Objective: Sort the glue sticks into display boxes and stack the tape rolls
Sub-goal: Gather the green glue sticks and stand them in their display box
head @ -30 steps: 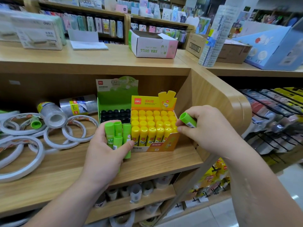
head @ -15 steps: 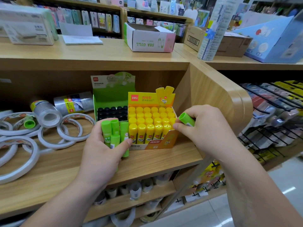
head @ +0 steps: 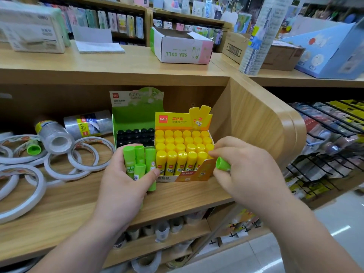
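The yellow display box (head: 189, 175) stands at the right end of the wooden shelf (head: 78, 203), near its front edge and close to the curved side panel. Its header card carries a red "deli" logo and the Chinese characters 高粘型 and 固体胶, and its low front wall repeats 高粘型. It is packed with upright yellow-capped glue sticks (head: 183, 146) in neat rows.

Just behind it to the left, nearer the back of the shelf, stands the green display box (head: 136, 119), also marked "deli"; the rest of its print is too blurred to read. It holds black-capped sticks (head: 136, 135).

The left hand (head: 122, 186) grips a bunch of four green glue sticks (head: 137, 160) upright, just in front of the green box and touching the yellow box's left front corner. The right hand (head: 248, 174) curls round a single green glue stick (head: 222, 164) at the yellow box's right front corner, cap end pointing left.

White tape rolls (head: 65, 175) lie flat and overlapping across the left half of the shelf. One loose green glue stick (head: 33, 149) lies inside a ring there. Two wrapped packs of clear tape (head: 55, 137) lie behind them.

On the top surface above, an open white box (head: 181, 53) reads "SEA GULL", upside down.
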`<state>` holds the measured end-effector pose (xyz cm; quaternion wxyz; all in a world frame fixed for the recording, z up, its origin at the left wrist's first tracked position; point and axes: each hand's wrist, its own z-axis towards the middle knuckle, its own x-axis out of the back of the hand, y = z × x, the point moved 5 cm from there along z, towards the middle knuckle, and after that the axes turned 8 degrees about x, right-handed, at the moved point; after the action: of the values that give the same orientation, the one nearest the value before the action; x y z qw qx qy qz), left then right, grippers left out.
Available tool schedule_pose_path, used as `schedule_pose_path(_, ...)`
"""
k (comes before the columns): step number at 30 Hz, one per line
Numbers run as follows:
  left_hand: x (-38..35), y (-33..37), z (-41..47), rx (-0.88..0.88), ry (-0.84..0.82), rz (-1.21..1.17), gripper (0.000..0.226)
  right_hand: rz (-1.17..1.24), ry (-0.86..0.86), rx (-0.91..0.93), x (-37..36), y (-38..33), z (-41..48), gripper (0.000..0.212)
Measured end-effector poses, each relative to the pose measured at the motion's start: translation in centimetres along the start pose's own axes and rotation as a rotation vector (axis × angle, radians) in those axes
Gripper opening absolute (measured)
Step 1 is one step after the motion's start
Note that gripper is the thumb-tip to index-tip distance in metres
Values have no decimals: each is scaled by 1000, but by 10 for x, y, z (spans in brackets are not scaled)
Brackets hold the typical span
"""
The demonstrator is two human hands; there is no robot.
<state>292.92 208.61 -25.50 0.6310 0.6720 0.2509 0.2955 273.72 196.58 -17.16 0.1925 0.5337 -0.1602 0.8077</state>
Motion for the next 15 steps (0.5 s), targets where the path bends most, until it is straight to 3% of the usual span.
schedule_pose_path(3,-1,-1,1,8,5,13,43,34,19,-15,-10,-1,-9,35)
schedule_pose_path(15,-14,-1,-7,11,74,115,38,157,306,-254,-27,10,-19,20)
